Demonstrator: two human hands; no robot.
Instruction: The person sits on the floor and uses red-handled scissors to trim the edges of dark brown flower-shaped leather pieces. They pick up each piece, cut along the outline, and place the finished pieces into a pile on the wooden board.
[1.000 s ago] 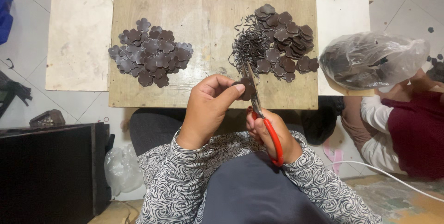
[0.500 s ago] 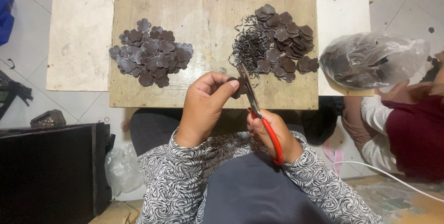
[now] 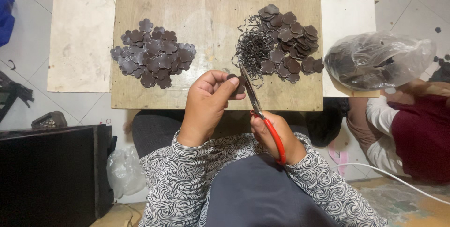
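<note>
My left hand (image 3: pixel 208 102) pinches a small dark brown leather piece (image 3: pixel 233 78) between thumb and fingers, just above the near edge of the wooden board (image 3: pixel 211 16). My right hand (image 3: pixel 274 135) grips red-handled scissors (image 3: pixel 258 109), whose blades point up and touch the piece. A pile of dark brown flower-shaped pieces (image 3: pixel 152 56) lies on the board's left half. On its right half sits a heap of round pieces (image 3: pixel 293 44) with curly trimmings (image 3: pixel 253 51) beside it.
A pale board (image 3: pixel 82 30) lies to the left and a white board (image 3: pixel 347 20) to the right. A clear plastic bag of dark pieces (image 3: pixel 375 60) rests by another person in a maroon top (image 3: pixel 417 133). A black box (image 3: pixel 51 170) stands at lower left.
Both hands have shifted slightly up and left with the piece and scissors. The scissors' blades sit a little further along the piece's edge. The piles have not moved.
</note>
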